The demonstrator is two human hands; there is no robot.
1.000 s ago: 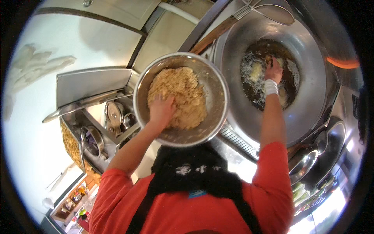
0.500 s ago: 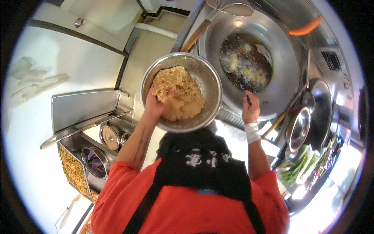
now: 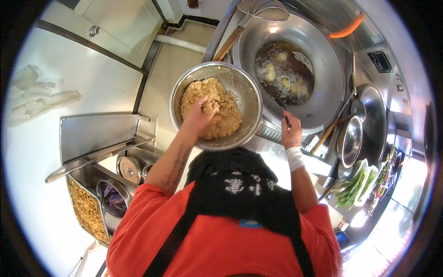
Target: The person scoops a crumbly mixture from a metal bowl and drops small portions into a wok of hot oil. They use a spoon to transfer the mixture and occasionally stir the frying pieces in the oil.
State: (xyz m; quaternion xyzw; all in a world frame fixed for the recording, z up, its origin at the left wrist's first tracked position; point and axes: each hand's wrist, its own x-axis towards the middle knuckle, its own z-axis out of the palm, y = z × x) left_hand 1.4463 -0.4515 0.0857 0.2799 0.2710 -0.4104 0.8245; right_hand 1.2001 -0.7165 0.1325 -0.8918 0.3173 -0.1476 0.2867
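Observation:
A steel mixing bowl (image 3: 253,121) in front of me holds a coarse tan mixture (image 3: 227,123). My left hand (image 3: 199,116) is in the bowl, its fingers curled round a lump of the mixture (image 3: 210,107). My right hand (image 3: 291,134) is by the near rim of a large wok (image 3: 330,60), closed on a small dark utensil (image 3: 282,105) whose tip points over the wok; its kind is hard to make out. In the wok, several pale round balls (image 3: 284,82) lie in bubbling brown oil (image 3: 290,54).
A wood-handled wire strainer (image 3: 230,42) rests at the wok's far left. On the right are a ladle (image 3: 358,109), a steel bowl (image 3: 352,141) and leafy greens (image 3: 352,189). At lower left stand a tray of brownish food (image 3: 86,207) and a lidded pot (image 3: 129,170).
My left hand has lifted within the bowl, and a lump now shows in its fingers. My right hand has shifted slightly down and left; the utensil now reaches toward the oil.

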